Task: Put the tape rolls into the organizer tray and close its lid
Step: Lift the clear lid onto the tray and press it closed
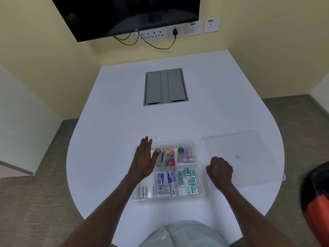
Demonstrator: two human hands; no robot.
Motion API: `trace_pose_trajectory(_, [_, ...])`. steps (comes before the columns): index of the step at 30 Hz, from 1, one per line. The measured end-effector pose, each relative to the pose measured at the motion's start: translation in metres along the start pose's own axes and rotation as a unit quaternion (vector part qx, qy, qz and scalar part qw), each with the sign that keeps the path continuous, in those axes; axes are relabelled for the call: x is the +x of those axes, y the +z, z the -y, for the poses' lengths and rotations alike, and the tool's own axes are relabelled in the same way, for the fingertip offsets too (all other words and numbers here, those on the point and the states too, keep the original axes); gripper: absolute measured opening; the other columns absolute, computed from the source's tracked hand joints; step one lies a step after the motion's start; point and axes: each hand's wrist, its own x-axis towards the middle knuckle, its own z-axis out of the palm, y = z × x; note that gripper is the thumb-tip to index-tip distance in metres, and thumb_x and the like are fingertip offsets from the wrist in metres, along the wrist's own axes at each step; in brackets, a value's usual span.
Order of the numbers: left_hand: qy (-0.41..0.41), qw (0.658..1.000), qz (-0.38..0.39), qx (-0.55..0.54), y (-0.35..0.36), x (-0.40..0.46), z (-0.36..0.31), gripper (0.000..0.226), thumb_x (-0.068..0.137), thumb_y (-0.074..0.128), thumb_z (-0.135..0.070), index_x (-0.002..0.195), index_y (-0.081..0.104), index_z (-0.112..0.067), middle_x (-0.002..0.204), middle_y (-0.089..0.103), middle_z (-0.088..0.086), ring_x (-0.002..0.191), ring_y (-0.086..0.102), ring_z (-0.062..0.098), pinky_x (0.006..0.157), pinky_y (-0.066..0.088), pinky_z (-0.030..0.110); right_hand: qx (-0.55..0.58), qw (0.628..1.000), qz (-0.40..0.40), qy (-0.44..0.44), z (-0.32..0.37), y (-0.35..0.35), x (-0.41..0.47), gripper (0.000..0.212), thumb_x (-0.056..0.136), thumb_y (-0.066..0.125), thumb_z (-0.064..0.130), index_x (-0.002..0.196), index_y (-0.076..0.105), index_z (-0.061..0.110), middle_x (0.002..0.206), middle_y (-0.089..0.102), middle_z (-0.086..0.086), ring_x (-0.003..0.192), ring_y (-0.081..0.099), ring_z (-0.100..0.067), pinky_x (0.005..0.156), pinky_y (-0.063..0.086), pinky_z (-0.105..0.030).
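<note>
A clear organizer tray (199, 194) sits on the white table in front of me, its compartments holding staplers, highlighters, glue sticks, small boxes and erasers. My left hand (144, 160) lies flat with fingers spread over the tray's left compartments, hiding what is under it. My right hand (220, 169) is curled into a fist just right of the tray, resting on the edge of the clear lid (236, 154), which lies flat on the table to the right. No tape roll is visible.
A grey cable hatch (165, 86) is set into the white table (124, 113) further back. A wall screen, sockets and cables are beyond. A black and orange object (316, 195) stands at the right edge, off the table.
</note>
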Motion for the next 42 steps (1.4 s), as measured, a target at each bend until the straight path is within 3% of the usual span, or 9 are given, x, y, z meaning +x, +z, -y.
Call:
trace_pose_trajectory(7, [0.023,0.999,0.008,-0.029,0.010,0.009,-0.016,0.061,0.106,0.040,-0.041,0.158,0.030,-0.010,0.170,0.016,0.006,0.160,0.009,0.018,0.129,0.010,0.033,-0.009,0.993,-0.115,-0.012,0.031,-0.067,0.025,0.020,0.062,0.064,-0.016,0.064,0.053,0.001,0.056,0.055,-0.017,0.042,0.057,-0.027,0.047,0.031,-0.023])
trace_pose_trajectory(11, [0.030,0.998,-0.007,-0.054,0.013,0.011,-0.023,0.058,0.106,0.039,-0.041,0.156,0.035,-0.012,0.169,0.020,0.003,0.159,0.012,0.016,0.129,0.014,0.033,0.019,0.984,-0.175,-0.031,0.055,-0.113,0.032,0.012,0.072,0.054,-0.010,0.075,0.054,0.001,0.074,0.055,-0.018,0.058,0.057,-0.030,0.051,0.021,-0.023])
trace_pose_trajectory(19, [-0.016,0.984,-0.044,-0.171,-0.005,0.017,-0.038,0.048,0.108,0.040,-0.028,0.151,0.043,-0.005,0.163,0.035,0.009,0.156,0.026,0.022,0.125,0.019,0.030,0.183,0.936,-0.266,-0.140,0.110,-0.199,0.001,0.023,0.076,0.057,0.009,0.066,0.037,0.011,0.054,0.042,-0.003,0.051,0.035,-0.027,0.049,0.026,-0.027])
trace_pose_trajectory(23, [-0.080,0.968,-0.070,-0.229,-0.024,0.025,-0.033,0.052,0.109,0.035,-0.033,0.153,0.039,-0.004,0.162,0.037,0.011,0.153,0.032,0.025,0.124,0.021,0.032,0.368,0.886,-0.231,-0.165,0.119,-0.219,-0.009,0.028,0.077,0.060,0.012,0.061,0.037,0.013,0.049,0.037,0.001,0.047,0.035,-0.019,0.047,0.035,-0.031])
trace_pose_trajectory(29, [-0.196,0.913,-0.121,-0.336,-0.046,0.028,-0.007,0.045,0.110,0.030,-0.033,0.126,0.061,-0.003,0.134,0.058,0.013,0.129,0.053,0.027,0.112,0.036,0.035,0.576,0.808,-0.071,-0.103,0.113,-0.200,-0.001,0.020,0.081,0.066,0.014,0.074,0.048,0.021,0.072,0.078,0.003,0.056,0.070,-0.014,0.048,0.051,-0.029])
trace_pose_trajectory(32, [-0.218,0.844,-0.105,-0.479,-0.051,0.022,0.010,0.028,0.109,0.041,-0.022,0.121,0.060,-0.006,0.121,0.064,0.013,0.111,0.059,0.026,0.084,0.043,0.032,0.581,0.810,-0.043,-0.073,0.102,-0.166,0.007,0.017,0.085,0.065,0.014,0.089,0.051,0.022,0.077,0.079,0.006,0.052,0.067,-0.009,0.043,0.048,-0.022])
trace_pose_trajectory(34, [-0.217,0.830,-0.111,-0.502,-0.048,0.013,0.019,0.024,0.106,0.046,-0.015,0.123,0.059,-0.003,0.116,0.066,0.017,0.103,0.061,0.029,0.073,0.042,0.029,0.561,0.825,-0.046,-0.052,0.093,-0.137,0.009,0.017,0.088,0.066,0.016,0.095,0.051,0.019,0.074,0.078,0.004,0.050,0.066,-0.011,0.046,0.047,-0.024])
trace_pose_trajectory(38, [-0.238,0.846,-0.157,-0.452,-0.028,0.001,0.043,0.025,0.105,0.050,-0.014,0.120,0.066,-0.002,0.103,0.067,0.012,0.085,0.060,0.023,0.076,0.044,0.031,0.437,0.897,-0.071,0.000,0.071,-0.081,0.006,0.026,0.082,0.075,0.029,0.097,0.057,0.018,0.076,0.067,0.007,0.065,0.066,-0.020,0.063,0.047,-0.028])
trace_pose_trajectory(42, [-0.229,0.903,-0.165,-0.323,-0.014,-0.012,0.066,0.019,0.103,0.054,-0.020,0.086,0.064,-0.017,0.077,0.055,0.007,0.076,0.049,0.020,0.078,0.042,0.033,0.342,0.938,-0.058,0.002,0.049,-0.042,0.001,0.021,0.080,0.077,0.026,0.090,0.066,0.012,0.081,0.067,-0.002,0.076,0.063,-0.024,0.072,0.050,-0.034])
